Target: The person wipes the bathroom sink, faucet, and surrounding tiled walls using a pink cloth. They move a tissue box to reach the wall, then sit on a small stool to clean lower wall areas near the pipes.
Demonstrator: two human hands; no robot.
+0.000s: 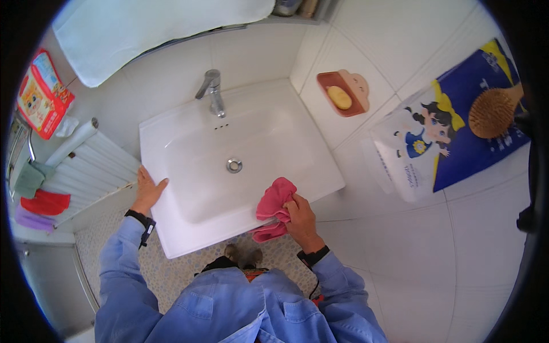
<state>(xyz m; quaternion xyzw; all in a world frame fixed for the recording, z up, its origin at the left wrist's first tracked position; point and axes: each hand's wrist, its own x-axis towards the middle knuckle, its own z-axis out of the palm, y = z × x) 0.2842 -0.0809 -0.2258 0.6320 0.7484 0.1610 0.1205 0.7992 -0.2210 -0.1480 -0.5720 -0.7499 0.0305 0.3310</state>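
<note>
A white ceramic washbasin point(201, 193) stands before me, with a chrome drain fitting point(234, 165) in its middle and a chrome single-lever tap point(215, 92) at the back. My right hand point(301, 221) grips a crumpled pink cloth point(276, 200) at the basin's front rim. Part of the cloth lies over the rim and part hangs down outside it. On the basin's left edge rests my left hand point(148, 188), holding nothing, thumb spread from the fingers along the rim. No water is seen running from the tap.
A pink soap dish point(360, 88) with yellow soap point(339, 97) is on the right wall, near a hanging printed bag point(422, 137) and a wooden hairbrush point(491, 113). At left are a white radiator point(101, 158), a red cloth point(46, 202) and a red tissue pack point(45, 96). A mirror point(158, 30) hangs above.
</note>
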